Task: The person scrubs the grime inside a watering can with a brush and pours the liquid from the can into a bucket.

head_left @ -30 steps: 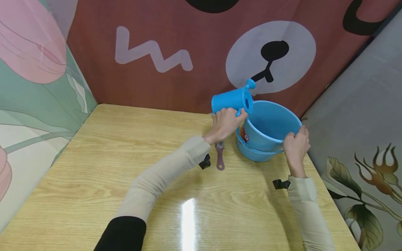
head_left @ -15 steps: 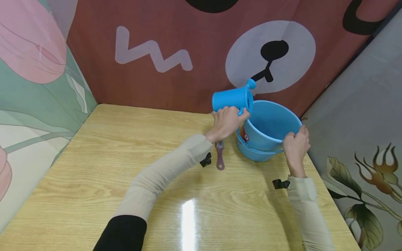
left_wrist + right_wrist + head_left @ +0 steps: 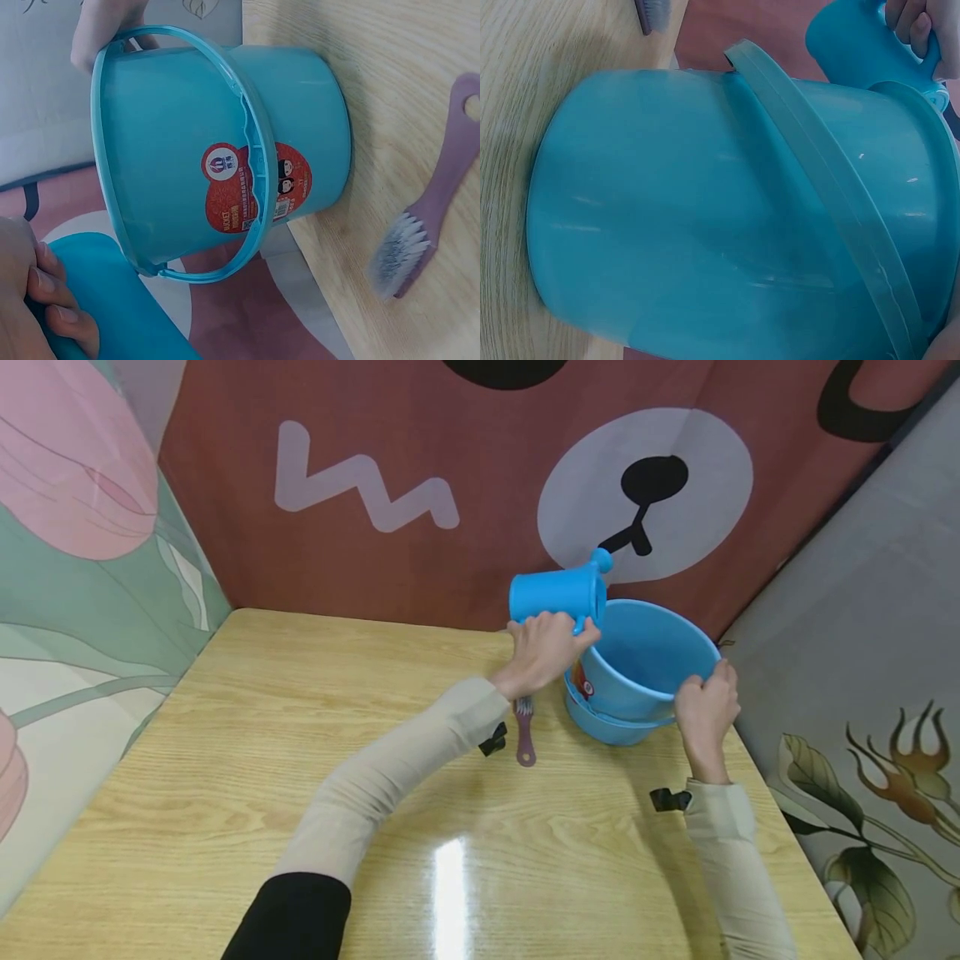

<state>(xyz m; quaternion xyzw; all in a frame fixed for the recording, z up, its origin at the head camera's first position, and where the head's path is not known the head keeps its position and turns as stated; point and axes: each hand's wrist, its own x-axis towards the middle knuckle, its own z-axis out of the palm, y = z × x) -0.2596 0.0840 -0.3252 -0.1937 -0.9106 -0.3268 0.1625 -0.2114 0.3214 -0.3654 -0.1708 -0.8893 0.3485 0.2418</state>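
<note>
We see the left hand (image 3: 546, 647) grasping the blue watering can (image 3: 558, 593) by its handle, fingers curled round it. The can is held up off the table, lying on its side, with its mouth turned right toward the bucket and its round sprinkler head (image 3: 602, 560) pointing up and away from the person. It sits just beside the bucket's left rim; we cannot tell whether the two touch.

We see the right hand (image 3: 707, 706) gripping the rim of the light-blue bucket (image 3: 626, 689) on its right side, next to where the carrying handle (image 3: 264, 172) joins. The bucket stands on the table between the hands, and we can look in at its inner wall but not down to its bottom. The carrying handle hangs on the near side and crosses part of a red sticker (image 3: 225, 191).

Left of the bucket and well clear of its wall, we find a purple brush (image 3: 527, 735) lying on the table, its grip toward the person. From the head view the left hand and wrist cover some of its bristle end, though the left wrist view shows the pale bristles whole.

Farther out, we see the wood-grained table (image 3: 225, 743), a brown bear-face hanging (image 3: 375, 577) behind it, and a grey, plant-printed cloth (image 3: 840, 610) at the right.
</note>
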